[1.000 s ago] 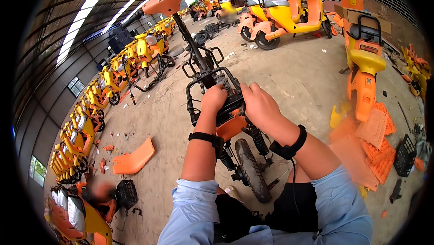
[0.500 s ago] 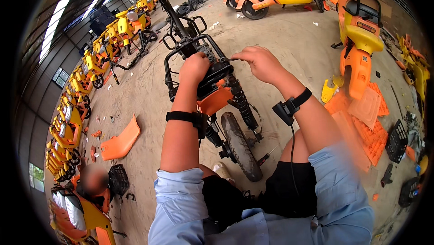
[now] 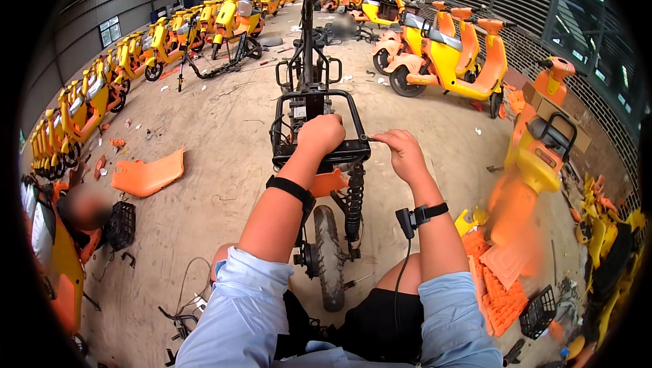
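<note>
Head view: a stripped scooter frame (image 3: 319, 164) stands upright on the concrete floor (image 3: 224, 185) directly in front of the person, its rear wheel (image 3: 329, 256) nearest the camera and its black rear rack (image 3: 319, 127) at the centre of the picture. The left hand (image 3: 320, 134) rests on the rear edge of the rack, its grip closed into a fist around the bar. The right hand (image 3: 402, 154) sits just beside the rack's right corner, its grip narrow, thumb and fingertips pinched on a small thin metal piece (image 3: 372, 138) that touches the corner; what this piece is cannot be told. An orange fender piece (image 3: 329, 181) shows beneath the rack, beside a black coil spring (image 3: 354, 201). A loose orange body panel (image 3: 146, 174) lies on the floor to the left, well apart from the frame. Rows of yellow-and-orange scooters (image 3: 448, 56) line both sides of the hall.
</note>
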Demonstrator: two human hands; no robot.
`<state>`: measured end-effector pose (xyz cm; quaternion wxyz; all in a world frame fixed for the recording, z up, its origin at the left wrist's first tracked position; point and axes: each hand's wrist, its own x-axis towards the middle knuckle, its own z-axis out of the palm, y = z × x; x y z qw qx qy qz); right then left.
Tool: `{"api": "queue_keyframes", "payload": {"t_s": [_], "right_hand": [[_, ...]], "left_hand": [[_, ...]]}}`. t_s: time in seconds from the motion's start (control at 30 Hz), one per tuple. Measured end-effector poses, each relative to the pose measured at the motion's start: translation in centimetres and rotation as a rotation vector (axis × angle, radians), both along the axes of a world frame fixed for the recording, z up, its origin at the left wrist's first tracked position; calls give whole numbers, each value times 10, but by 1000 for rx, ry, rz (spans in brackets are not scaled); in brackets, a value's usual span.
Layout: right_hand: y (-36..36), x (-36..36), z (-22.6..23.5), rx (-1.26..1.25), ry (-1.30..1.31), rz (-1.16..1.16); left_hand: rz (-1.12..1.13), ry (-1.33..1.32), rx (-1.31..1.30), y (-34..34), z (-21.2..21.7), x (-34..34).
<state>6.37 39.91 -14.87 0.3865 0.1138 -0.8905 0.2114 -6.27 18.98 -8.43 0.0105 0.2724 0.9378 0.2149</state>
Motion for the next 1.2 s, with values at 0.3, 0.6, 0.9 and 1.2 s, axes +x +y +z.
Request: {"api": "queue_keyframes", "payload": {"t_s": [0.3, 0.6, 0.9, 1.2], "right_hand": [[-16, 15, 8, 125, 10, -87], [-60, 45, 13, 228, -61, -255], [-118, 43, 11, 331, -135, -555], [-142, 33, 13, 337, -146, -708]], "left_hand": [[18, 6, 10, -9, 2, -4], [26, 30, 13, -9, -5, -3], [1, 87, 5, -3, -6, -3], [-75, 158, 60, -3, -20, -24]]}}
